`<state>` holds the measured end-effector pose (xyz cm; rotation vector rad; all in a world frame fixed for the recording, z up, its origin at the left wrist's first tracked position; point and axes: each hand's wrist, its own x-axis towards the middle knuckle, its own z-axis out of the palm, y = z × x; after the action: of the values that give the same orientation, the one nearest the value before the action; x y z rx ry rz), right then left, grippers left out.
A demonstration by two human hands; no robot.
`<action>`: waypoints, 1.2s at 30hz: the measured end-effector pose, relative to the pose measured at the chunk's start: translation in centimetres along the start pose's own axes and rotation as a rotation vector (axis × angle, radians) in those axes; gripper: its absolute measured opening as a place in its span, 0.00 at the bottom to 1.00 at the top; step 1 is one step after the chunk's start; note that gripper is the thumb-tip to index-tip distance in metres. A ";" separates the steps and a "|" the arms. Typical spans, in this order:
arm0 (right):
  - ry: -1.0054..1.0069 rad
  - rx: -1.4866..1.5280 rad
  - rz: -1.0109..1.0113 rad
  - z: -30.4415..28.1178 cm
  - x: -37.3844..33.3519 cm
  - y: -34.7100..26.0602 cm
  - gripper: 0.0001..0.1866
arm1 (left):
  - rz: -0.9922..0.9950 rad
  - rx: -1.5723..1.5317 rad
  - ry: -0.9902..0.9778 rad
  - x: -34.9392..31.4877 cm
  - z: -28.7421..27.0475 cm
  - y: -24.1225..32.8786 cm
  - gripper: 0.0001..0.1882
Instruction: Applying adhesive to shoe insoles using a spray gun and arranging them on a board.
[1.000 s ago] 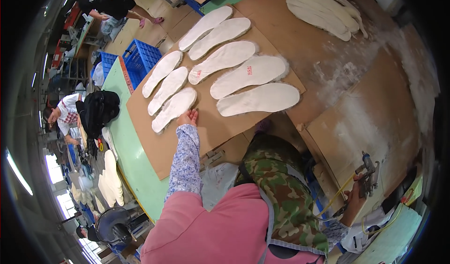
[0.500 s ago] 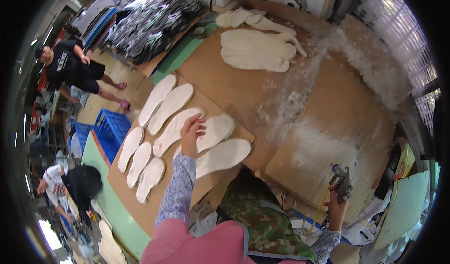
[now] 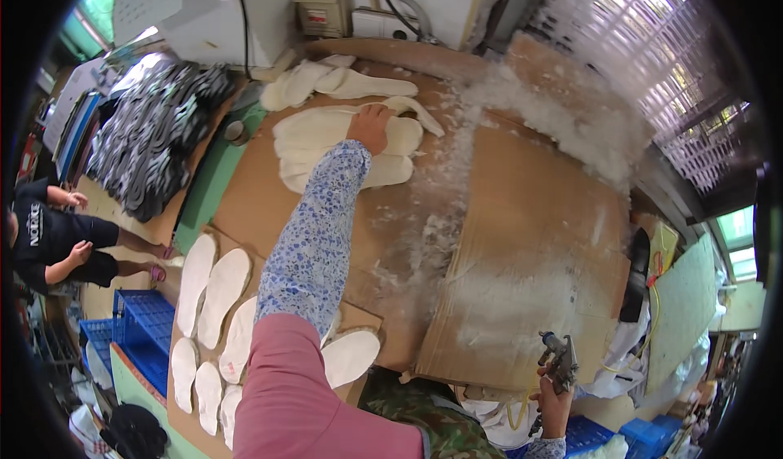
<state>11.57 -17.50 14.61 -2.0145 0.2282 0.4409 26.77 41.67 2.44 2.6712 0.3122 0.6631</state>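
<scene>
My left arm, in a floral sleeve, stretches far across the bench. My left hand is on the stack of white insoles, its fingers curled over the upper edge of an insole there. Down at the lower right, my right hand is wrapped round a metal spray gun with a blue fitting on it and a yellowish hose below. White insoles lie spread in rows on a brown board at the near left; my left arm hides part of them.
More insoles lie behind the stack. A cardboard sheet with white residue covers the right side; white fluff clings to the window grille. At the left are a grey heap of cut pieces, blue crates and a standing person.
My left hand has gone from above the spread-out insoles to the far stack. My view has turned to the right. The spray gun stays in my right hand.
</scene>
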 end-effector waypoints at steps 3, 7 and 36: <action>0.049 0.024 0.049 -0.5 -0.1 0.1 0.18 | -0.040 0.388 -0.545 0.0 2.8 3.8 0.37; 0.072 0.045 0.050 -0.9 0.0 -0.1 0.18 | 0.065 0.503 -0.479 -1.8 3.7 4.2 0.33; -0.006 0.250 -0.077 -10.4 -2.1 7.7 0.15 | -0.419 -1.393 -0.160 -8.1 -8.8 36.1 0.24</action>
<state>9.17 -30.35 13.46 -1.7709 0.1915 0.3512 19.90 9.09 20.87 1.2554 0.2166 0.3033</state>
